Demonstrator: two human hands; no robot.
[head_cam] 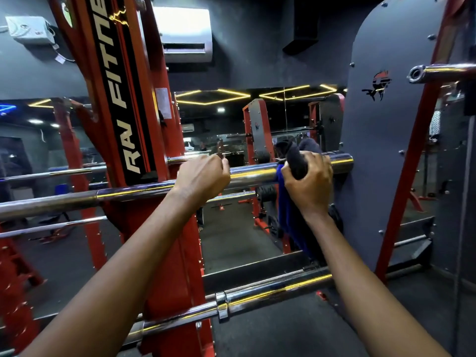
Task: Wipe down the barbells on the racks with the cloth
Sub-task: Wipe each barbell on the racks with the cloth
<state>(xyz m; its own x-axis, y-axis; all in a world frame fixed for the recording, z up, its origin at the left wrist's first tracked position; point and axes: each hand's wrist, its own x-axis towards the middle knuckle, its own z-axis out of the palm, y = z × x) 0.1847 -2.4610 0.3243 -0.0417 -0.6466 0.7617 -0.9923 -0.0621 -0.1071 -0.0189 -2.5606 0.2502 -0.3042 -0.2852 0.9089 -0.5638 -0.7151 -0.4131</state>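
Near the barbell end, the cloth.

Your right hand hides where the cloth meets the barbell; the barbell's left end runs past the picture's edge.

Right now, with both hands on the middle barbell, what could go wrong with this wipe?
1. The right hand grips the cloth round the barbell close to the grey panel; a stroke that way may knock knuckles.
2. The cloth's tail hangs loose below the bar and might catch as it slides.
3. The bare left hand grips the chrome and may leave fresh marks.
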